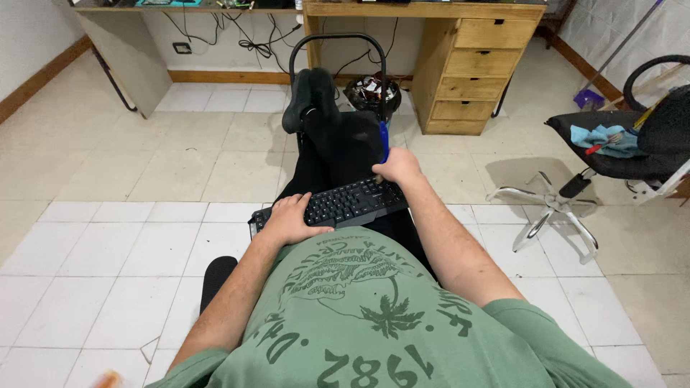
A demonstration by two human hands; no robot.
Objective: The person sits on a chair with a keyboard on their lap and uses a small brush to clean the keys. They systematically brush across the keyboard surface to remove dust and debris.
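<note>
The left hand (287, 219) grips the black keyboard's (345, 203) end, steadying it on the lap, while the right hand (397, 167) pinches a blue brush (384, 139) over its keys

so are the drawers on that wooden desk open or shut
Shut. All four fronts of the desk drawers sit flush in one even stack on the wooden desk, with none pulled out and no inside showing.
</note>
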